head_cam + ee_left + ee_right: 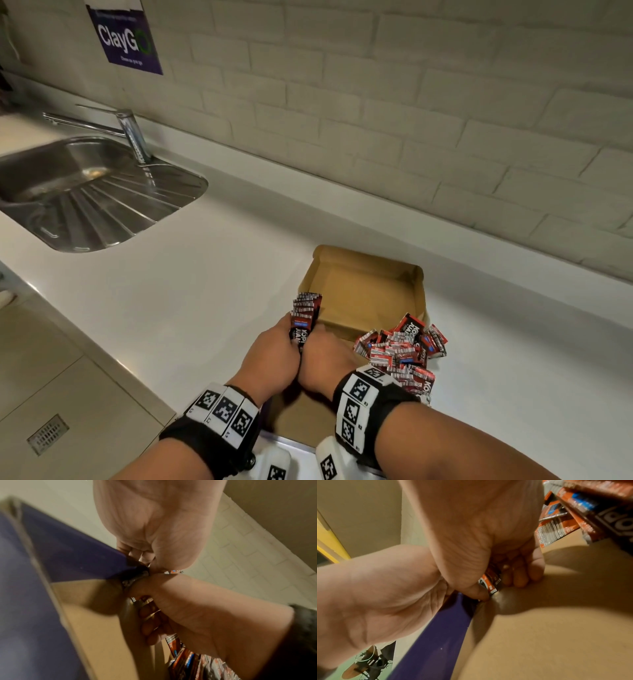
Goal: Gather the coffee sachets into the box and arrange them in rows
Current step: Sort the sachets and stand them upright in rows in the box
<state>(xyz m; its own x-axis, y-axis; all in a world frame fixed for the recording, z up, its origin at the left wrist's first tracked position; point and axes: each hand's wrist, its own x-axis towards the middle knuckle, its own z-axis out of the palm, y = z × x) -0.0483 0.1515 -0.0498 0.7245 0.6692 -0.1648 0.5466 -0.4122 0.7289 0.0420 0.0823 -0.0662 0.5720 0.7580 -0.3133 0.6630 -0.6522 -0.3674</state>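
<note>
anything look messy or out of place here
Yes: a loose pile of coffee sachets lies jumbled at the right side of the box, tilted every way and spilling over its edge toward the counter. Only the stack gripped by the left hand and right hand is lined up.

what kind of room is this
Most likely a small kitchen or office pantry: a stainless steel sink with a tap is set into a white counter, backed by a pale brick-pattern wall with a purple poster.
</note>
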